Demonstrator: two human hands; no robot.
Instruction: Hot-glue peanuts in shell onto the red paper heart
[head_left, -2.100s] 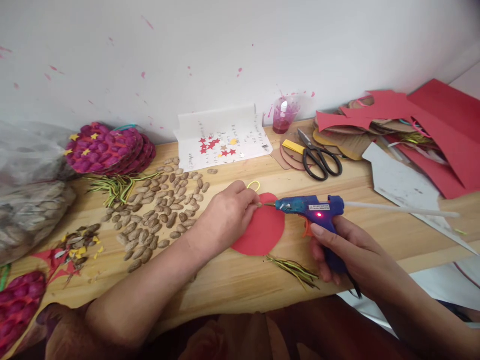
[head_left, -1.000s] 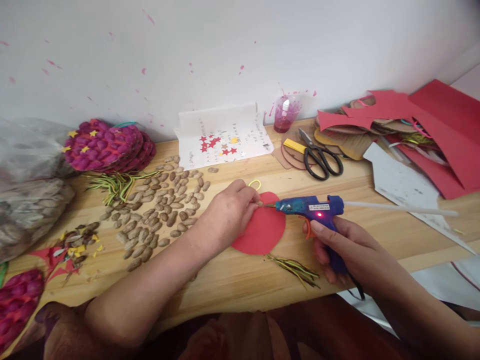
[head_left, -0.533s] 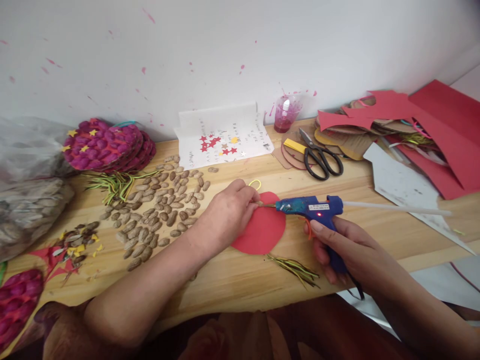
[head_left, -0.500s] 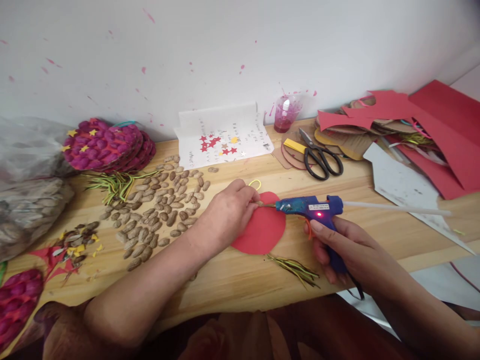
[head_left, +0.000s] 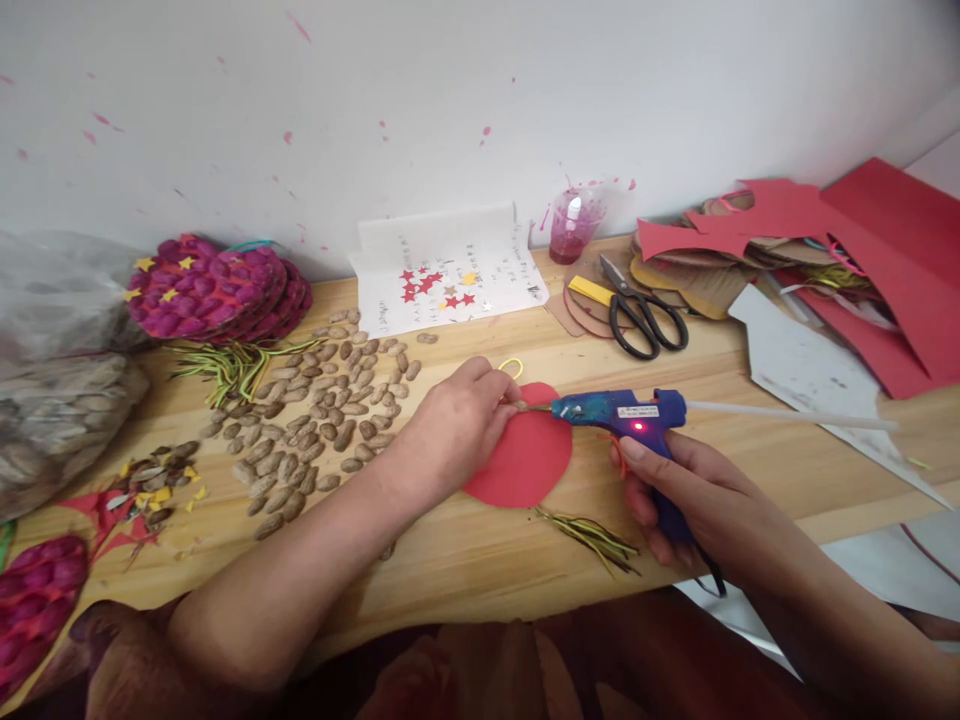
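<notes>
My right hand (head_left: pixel 690 495) is wrapped round the grip of a blue glue gun (head_left: pixel 615 412), with a finger at its orange trigger. A red light glows on the gun, and a white glue stick (head_left: pixel 795 415) juts from its back end. The nozzle points left, right up to the fingertips of my left hand (head_left: pixel 457 425). Those fingers are pinched together over the left part of a red disc (head_left: pixel 529 465); whatever is between them is mostly hidden. A yellow loop (head_left: pixel 511 367) shows just beyond them, at the disc's top edge.
Loose peanuts (head_left: pixel 300 430) spread left of the disc, near pink bumpy discs (head_left: pixel 217 290). Green-yellow strips (head_left: pixel 592 540) lie close in front. Black-handled scissors (head_left: pixel 641 310), a plastic cup (head_left: pixel 571 228), paper with small stars (head_left: pixel 450 265) and red offcuts (head_left: pixel 885 270) stand farther back.
Almost nothing differs. Both hands and the glue gun hold the same place; the view has shifted very slightly.
</notes>
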